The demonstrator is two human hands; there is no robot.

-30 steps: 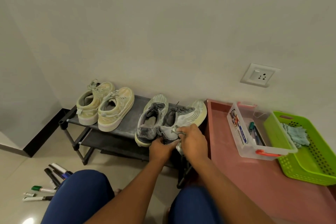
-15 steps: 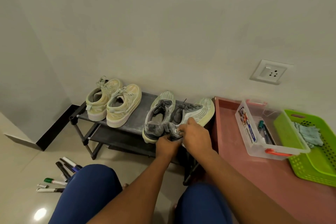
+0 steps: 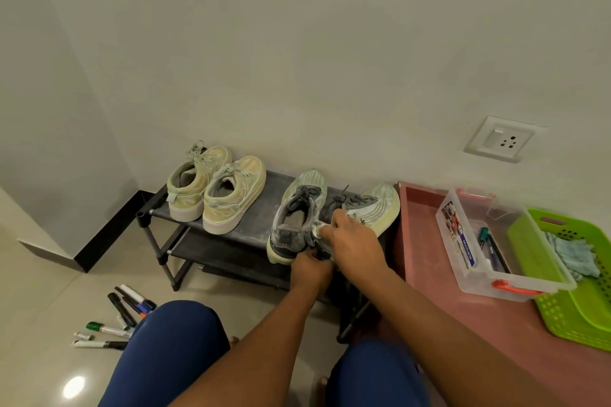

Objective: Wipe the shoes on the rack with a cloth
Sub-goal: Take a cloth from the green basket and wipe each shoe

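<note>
Right hand (image 3: 355, 243) clamps pale crumpled cloth (image 3: 320, 229) on grey mesh sneaker (image 3: 360, 211); left hand (image 3: 310, 266) grips heel. Mid-wipe; next, far toe.

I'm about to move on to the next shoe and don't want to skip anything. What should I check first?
1. Cloth in right hand: ok, a pale bit shows under the fingers.
2. Left hand steadying the grey shoe at its heel: ok.
3. Grey shoe fully wiped: cannot tell.
4. Other grey shoe flat on the rack: ok.
5. Beige pair on the rack, within reach: ok.
6. Spare cloth in green basket: ok.
</note>
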